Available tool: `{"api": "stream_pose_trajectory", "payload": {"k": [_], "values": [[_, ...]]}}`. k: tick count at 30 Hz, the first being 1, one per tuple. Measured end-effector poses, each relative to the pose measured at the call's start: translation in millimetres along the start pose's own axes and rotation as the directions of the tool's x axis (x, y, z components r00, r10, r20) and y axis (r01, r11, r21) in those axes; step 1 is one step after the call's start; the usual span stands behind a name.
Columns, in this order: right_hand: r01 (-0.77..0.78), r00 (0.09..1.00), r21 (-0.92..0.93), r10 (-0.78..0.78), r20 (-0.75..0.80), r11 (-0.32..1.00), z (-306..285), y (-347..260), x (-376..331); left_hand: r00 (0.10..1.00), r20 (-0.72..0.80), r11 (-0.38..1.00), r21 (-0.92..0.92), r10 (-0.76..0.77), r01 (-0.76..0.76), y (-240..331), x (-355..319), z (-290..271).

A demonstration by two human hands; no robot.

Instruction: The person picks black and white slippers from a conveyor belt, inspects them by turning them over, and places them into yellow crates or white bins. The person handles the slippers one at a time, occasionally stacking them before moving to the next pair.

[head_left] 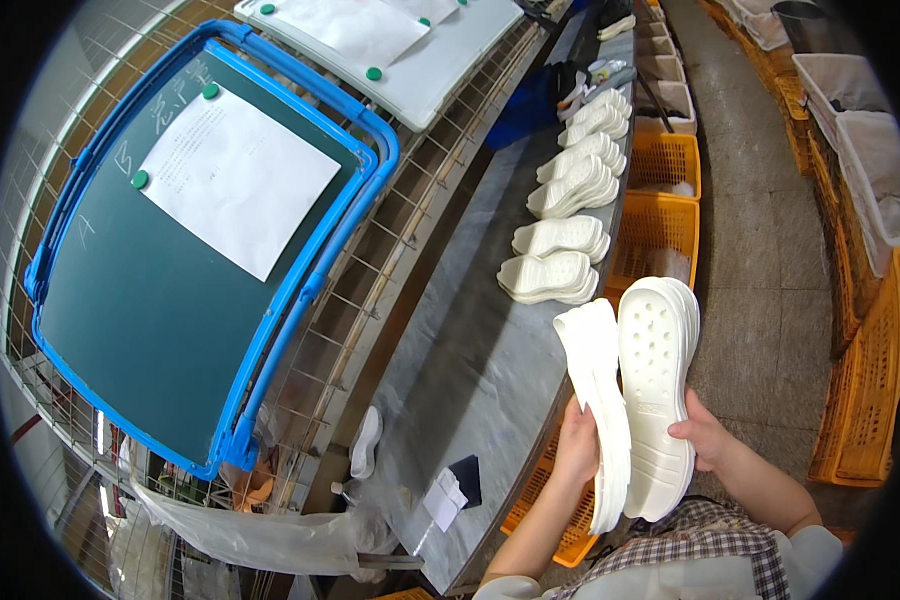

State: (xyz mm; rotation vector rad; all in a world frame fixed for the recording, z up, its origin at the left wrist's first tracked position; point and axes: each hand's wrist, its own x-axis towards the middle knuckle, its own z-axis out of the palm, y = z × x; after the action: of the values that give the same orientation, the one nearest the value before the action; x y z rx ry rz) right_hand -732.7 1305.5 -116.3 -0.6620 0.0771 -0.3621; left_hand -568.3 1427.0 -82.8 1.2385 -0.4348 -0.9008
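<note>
Two small stacks of white shoe soles are held up side by side, just off the bench's right edge. My left hand (pixel 576 442) is closed round the left stack of shoe soles (pixel 598 385), which is turned so its layered edges show. On the right, my right hand (pixel 705 430) grips the other stack of shoe soles (pixel 656 390); its top sole faces up, with holes at the toe end and ridges at the heel end. The two stacks are close together at the middle. Both thumbs are on the outer sides, and some fingers are hidden behind the soles.
Several piles of white soles (pixel 550 275) line the grey bench (pixel 450 385). One lone sole (pixel 366 442) lies by its left edge, near a dark blue card (pixel 466 480). Orange crates (pixel 658 225) stand beside the bench. A green board (pixel 160 330) hangs on wire mesh.
</note>
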Motion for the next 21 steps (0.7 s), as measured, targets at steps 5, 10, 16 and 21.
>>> {"api": "stream_pose_trajectory", "payload": {"k": [5, 10, 16, 21], "values": [[0.072, 0.997, -0.074, -0.075, -0.029, 0.995, 23, -4, 1, 0.952, 0.03, 0.952, -0.031, 0.306, -0.305, -8, -8, -10], [0.013, 1.0, -0.096, -0.015, -0.019, 0.995, 48, 16, 13, 0.966, 0.03, 0.965, 0.06, 0.255, -0.257, -7, -22, -33], [0.021, 1.0, -0.107, -0.021, -0.005, 0.994, 55, 23, 9, 0.979, 0.088, 0.981, -0.09, 0.181, -0.174, 3, -23, -42], [0.132, 0.991, -0.17, -0.125, 0.054, 0.977, 59, 11, 5, 0.972, 0.168, 0.959, -0.259, 0.165, -0.118, 2, -19, -32]]}}
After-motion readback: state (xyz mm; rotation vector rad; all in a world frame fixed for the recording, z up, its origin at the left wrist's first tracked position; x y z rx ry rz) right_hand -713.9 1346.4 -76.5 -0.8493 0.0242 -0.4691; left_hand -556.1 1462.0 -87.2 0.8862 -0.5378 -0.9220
